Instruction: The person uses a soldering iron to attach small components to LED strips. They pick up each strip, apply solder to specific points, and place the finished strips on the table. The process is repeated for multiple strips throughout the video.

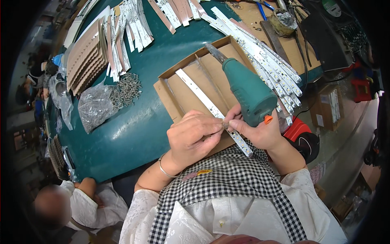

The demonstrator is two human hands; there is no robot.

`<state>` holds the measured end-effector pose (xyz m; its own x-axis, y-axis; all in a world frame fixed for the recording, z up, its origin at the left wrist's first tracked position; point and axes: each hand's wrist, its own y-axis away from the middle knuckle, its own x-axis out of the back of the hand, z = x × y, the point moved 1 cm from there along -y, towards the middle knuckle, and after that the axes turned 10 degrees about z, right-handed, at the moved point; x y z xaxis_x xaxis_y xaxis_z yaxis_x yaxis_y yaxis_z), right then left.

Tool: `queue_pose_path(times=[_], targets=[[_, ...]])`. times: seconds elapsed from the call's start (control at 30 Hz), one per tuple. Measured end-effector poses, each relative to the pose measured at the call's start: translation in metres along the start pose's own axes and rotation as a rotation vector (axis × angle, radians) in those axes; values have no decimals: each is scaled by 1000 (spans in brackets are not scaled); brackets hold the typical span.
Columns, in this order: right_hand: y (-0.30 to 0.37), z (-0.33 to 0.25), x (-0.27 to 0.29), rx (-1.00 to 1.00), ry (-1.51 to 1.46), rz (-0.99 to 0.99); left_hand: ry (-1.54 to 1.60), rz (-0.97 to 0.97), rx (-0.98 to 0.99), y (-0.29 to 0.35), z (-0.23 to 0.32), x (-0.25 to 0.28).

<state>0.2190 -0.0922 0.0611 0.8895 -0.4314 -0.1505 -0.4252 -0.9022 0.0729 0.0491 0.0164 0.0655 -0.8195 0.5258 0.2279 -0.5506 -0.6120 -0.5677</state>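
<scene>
I have the white LED strip slanting across the open cardboard tray, its near end reaching past the tray's near edge over the checked apron. At that edge my left hand has its thumb and index pinched together at the strip on a small piece, too small for me to make out. My right hand grasps the strip just beside it, between thumb and index. A green power tool overlaps the right hand and the tray's right side; I cannot tell whether the palm holds it. To the right of the tray I see a fanned heap of LED strips; to its left, on the green bench, loose screws spill beside a clear plastic bag. Beyond those, farther from me than the tray's left corner, stand brown ridged sheets.
</scene>
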Motion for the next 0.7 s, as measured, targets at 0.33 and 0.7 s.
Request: queue_pose_path(times=[0.33, 0.7], targets=[[-1, 8, -2, 100, 39, 51, -200, -31, -174, 3, 5, -3], [-2, 5, -4, 325, 234, 37, -141, -6, -67, 7, 2, -4]])
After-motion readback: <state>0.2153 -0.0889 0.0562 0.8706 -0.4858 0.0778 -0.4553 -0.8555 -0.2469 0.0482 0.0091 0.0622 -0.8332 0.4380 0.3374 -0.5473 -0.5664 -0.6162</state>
